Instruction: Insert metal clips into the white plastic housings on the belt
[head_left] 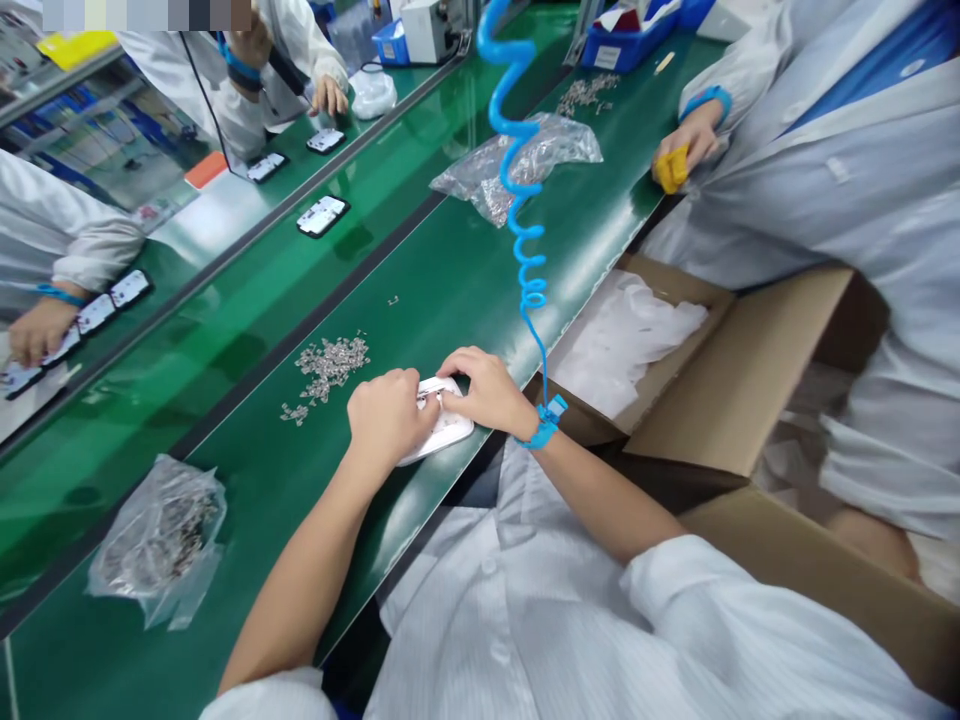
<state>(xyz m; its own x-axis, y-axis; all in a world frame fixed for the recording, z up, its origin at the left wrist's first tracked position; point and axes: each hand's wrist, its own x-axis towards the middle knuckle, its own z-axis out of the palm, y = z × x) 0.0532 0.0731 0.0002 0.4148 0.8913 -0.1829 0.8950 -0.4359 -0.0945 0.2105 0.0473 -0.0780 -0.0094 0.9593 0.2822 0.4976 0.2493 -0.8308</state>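
A white plastic casing [448, 428] lies on the green bench near its front edge. My left hand [386, 415] grips its left side, fingers curled and the thumb on its inner face. From the right, my right hand [491, 392] holds the same casing, its thumb pressed near a small metal piece by the other thumb. A blue strap with a coiled blue cord circles my right wrist. Just beyond my left hand is a loose pile of small metal pieces [334, 365]. What lies beneath my fingers is hidden.
A clear bag of metal parts [161, 540] lies left, another bag [517, 165] farther back. The coiled cord [514, 130] hangs over the bench. Open cardboard boxes [720, 390] stand right, beside a person holding something yellow. Across the belt, other people handle dark-edged white units [322, 214].
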